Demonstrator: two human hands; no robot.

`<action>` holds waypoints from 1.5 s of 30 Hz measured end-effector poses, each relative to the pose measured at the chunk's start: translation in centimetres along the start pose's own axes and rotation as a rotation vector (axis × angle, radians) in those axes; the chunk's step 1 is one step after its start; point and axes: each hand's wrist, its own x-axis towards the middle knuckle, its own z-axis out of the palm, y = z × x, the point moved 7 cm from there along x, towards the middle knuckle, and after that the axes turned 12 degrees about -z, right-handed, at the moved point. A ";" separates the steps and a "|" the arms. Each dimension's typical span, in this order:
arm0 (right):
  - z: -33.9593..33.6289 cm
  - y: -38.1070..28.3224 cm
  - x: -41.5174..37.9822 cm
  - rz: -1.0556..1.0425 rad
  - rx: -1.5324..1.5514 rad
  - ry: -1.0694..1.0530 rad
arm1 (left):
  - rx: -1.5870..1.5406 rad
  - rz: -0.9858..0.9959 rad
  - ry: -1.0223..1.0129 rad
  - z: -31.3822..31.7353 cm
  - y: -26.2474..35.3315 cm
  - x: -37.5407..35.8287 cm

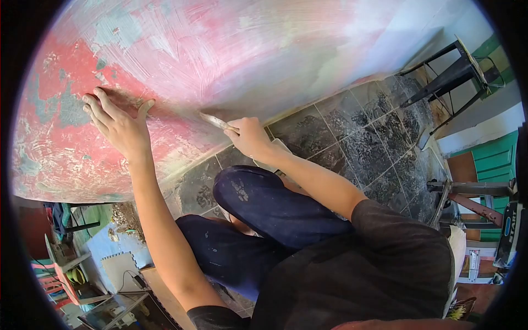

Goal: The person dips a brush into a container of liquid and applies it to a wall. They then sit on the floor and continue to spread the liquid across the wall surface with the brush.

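My left hand lies against the wall, its fingers spread over a red, patchy stretch of peeling paint. Held in my right hand is a putty knife, whose blade points left to the wall's lower part. The blade's tip appears to touch the surface, though its contact edge is hard to make out. Pale streaks and scrape marks run over the pink paint around and above it. Behind my right wrist, the edge of a light-coloured object shows; most of it is hidden.
Dark floor tiles with whitish dust run along the wall's foot. My bent knees are close below my hands. A black metal-legged stand is at the upper right, a green panel at the right. Assorted household items lie at the lower left.
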 end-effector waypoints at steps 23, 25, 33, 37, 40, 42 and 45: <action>-6.4 -5.3 3.9 -0.024 -0.202 0.327 | -0.005 -0.028 -0.015 0.2 0.3 0.0; -1.8 -8.1 2.7 -0.225 0.028 0.147 | -0.006 0.004 0.018 0.2 0.3 0.1; -13.0 1.1 5.0 0.122 -0.040 0.150 | -0.012 -0.002 0.012 -0.2 0.3 0.1; -28.9 8.9 4.7 0.178 -0.517 0.298 | -0.008 -0.011 -0.001 0.0 -0.1 0.1; -36.2 11.7 3.2 0.280 -0.709 0.460 | -0.006 -0.018 -0.004 0.0 -0.1 -0.1; -37.9 10.9 2.6 0.243 -0.819 0.614 | 0.002 -0.040 -0.012 0.1 0.0 0.0; -31.2 7.2 4.6 0.260 -0.720 0.560 | 0.016 0.005 0.004 0.1 0.1 0.1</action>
